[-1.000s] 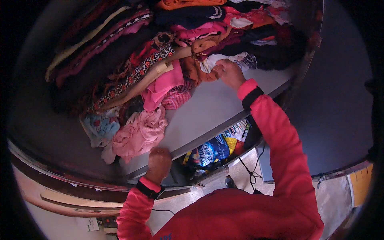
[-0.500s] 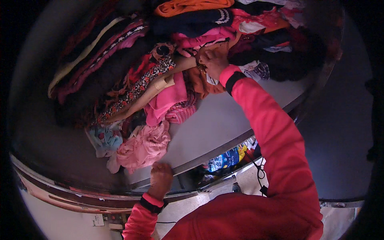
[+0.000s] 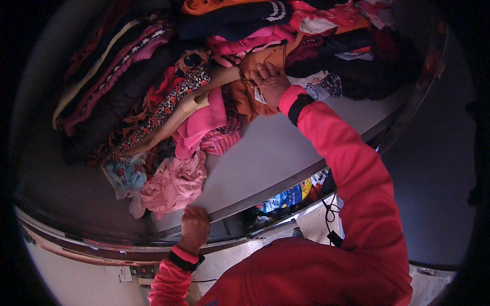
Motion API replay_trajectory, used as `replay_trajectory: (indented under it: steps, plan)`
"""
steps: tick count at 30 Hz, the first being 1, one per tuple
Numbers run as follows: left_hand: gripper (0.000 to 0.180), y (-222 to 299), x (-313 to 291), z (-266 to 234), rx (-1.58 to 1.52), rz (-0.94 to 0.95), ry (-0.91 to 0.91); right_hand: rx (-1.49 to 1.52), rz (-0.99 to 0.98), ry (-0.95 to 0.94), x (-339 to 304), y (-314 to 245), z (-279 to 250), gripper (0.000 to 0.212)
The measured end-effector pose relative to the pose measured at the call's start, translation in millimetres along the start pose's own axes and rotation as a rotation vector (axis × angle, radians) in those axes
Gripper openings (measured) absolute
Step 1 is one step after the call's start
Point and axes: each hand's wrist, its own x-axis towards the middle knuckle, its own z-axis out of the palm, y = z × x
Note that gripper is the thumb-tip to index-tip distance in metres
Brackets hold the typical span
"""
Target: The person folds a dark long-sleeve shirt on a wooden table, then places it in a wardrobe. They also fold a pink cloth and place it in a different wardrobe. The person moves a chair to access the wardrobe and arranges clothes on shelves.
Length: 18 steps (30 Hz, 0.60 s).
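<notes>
My right hand (image 3: pixel 271 84) lies with its fingers stretched out and apart on a folded tan-brown garment (image 3: pixel 265 57). Rust-orange cloth (image 3: pixel 245 102) hangs out beneath that hand, with a bit of white beside the fingers. At the front of the grey shelf (image 3: pixel 255 153), my left hand (image 3: pixel 194 227) is curled over the edge. Just beyond the left hand sits a crumpled light-pink garment (image 3: pixel 176 186). A bright pink folded cloth (image 3: pixel 204 125) and a pink knitted piece (image 3: pixel 223 136) lie between the two hands.
Dark and striped clothes (image 3: pixel 115 76) are stacked at the left, next to a floral garment (image 3: pixel 176 99). Black clothing (image 3: pixel 362 76) lies at the right. A blue package (image 3: pixel 286 198) shows in the space below the shelf edge. A black cord (image 3: pixel 329 217) hangs near my right arm.
My right hand's fingers, bunched at the brown garment before, are now spread over it. My left hand stays at the shelf edge. The whole view has shifted slightly.
</notes>
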Motion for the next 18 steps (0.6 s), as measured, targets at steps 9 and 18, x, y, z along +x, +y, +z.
replay_trajectory:
  steps: [9, 18]
  plan:
    - [0.042, 1, -3, -5, 0.033, 0.019, 0.149, -0.005, -0.051, -0.093, -10, 5, -2, 0.056]
    - [0.036, -3, 1, -19, -0.038, 0.072, 0.135, 0.367, -0.067, -0.087, 2, 22, -28, 0.045]
